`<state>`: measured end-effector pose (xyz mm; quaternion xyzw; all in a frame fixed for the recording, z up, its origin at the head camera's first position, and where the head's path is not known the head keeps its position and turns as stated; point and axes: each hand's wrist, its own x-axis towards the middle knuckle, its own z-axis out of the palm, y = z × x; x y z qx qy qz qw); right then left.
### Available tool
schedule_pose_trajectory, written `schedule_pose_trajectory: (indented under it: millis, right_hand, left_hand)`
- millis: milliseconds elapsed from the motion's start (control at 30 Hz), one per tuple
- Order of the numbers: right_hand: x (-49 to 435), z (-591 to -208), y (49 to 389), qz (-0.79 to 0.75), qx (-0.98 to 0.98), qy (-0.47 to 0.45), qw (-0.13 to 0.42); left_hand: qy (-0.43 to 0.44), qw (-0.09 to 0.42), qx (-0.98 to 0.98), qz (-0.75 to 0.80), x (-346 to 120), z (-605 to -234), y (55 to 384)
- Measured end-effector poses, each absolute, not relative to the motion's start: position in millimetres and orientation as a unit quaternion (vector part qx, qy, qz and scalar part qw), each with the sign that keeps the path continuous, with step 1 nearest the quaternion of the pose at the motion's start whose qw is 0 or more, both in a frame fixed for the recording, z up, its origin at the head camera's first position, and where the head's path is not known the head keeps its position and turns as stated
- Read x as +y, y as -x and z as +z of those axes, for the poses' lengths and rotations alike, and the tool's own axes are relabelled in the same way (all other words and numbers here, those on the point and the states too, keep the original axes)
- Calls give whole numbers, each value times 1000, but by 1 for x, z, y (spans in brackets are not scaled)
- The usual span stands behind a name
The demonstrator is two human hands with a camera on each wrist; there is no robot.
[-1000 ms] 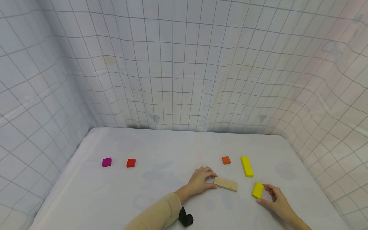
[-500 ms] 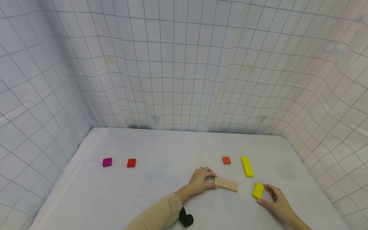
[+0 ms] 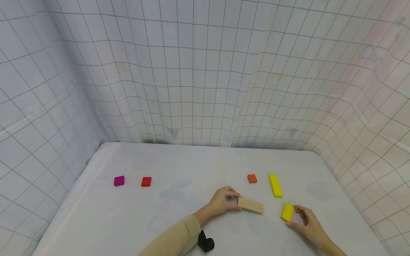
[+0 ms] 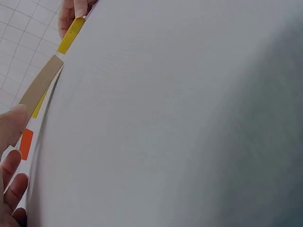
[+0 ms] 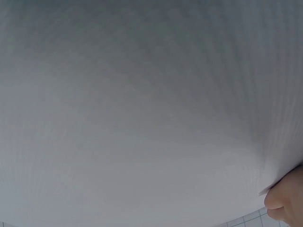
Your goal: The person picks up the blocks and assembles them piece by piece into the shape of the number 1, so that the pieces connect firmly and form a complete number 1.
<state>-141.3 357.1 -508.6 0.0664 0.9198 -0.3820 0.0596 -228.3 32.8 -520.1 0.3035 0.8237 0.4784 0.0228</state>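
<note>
My left hand (image 3: pixel 221 201) pinches a plain wooden block (image 3: pixel 250 205) by its left end, thumb on the near side and fingers on the far side. The left wrist view shows the thumb (image 4: pixel 14 122) pressed on that wooden block (image 4: pixel 41 81). To the right, my right hand (image 3: pixel 309 224) grips a short yellow block (image 3: pixel 287 212) between thumb and fingers. The yellow block sits a small gap away from the wooden block's right end. In the right wrist view only part of the right hand (image 5: pixel 286 201) shows, at the lower right edge, and its block is out of sight.
Behind the hands lie a long yellow block (image 3: pixel 275 185) and a small orange block (image 3: pixel 252 178). Far left on the white table (image 3: pixel 105 220) are a red block (image 3: pixel 146 181) and a magenta block (image 3: pixel 119 181). A black device (image 3: pixel 206 243) sits by the left sleeve. Grid-patterned curtains surround the table.
My left hand and the wooden block have shifted very slightly to the left. The right hand and its yellow block stay in place.
</note>
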Motion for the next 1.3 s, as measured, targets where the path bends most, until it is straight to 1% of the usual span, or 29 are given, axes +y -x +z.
schedule_pose_trajectory:
  millis: [267,567,733,833,967,1100,1300]
  right_hand:
    - [357,-508,143,-386,917,-72,74]
    - [358,-510,141,-381,919,-73,78]
    - [357,-507,141,-390,914,-76,84]
    - [356,-506,141,-396,911,-79,87]
    - [356,-504,140,-402,908,-81,91]
    - [355,-503,140,-397,910,-81,91]
    - [355,-503,140,-392,912,-78,89]
  left_hand:
    - [-283,42,787,546,26,-518,224]
    - [-273,33,783,558,9,-516,216]
    - [-263,36,779,568,-3,-514,210]
    - [-254,42,783,567,-11,-508,204]
    - [-255,51,785,562,-24,-490,191]
    - [-260,48,786,559,-36,-481,183]
    - [-251,34,797,548,-49,-505,184]
